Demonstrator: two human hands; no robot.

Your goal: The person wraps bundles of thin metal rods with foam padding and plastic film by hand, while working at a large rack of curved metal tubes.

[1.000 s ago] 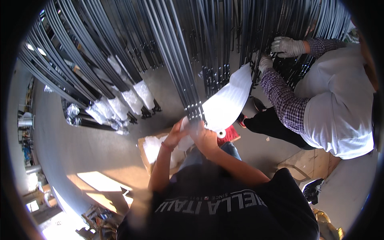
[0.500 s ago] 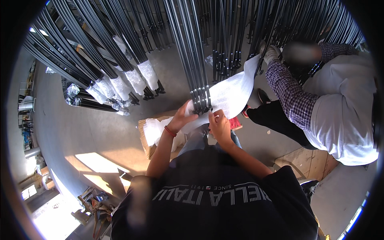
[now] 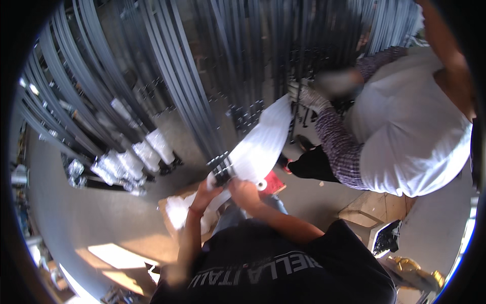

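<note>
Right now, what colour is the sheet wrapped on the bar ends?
White: the foam sheet at both hands, clearest in the head view.

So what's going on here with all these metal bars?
A person's left hand and right hand hold the end of a bundle of dark metal bars, with a white foam sheet around it. A co-worker in a white vest, gloved hand at the sheet's far end, works beside them. More wrapped bundles lean at left.
</note>
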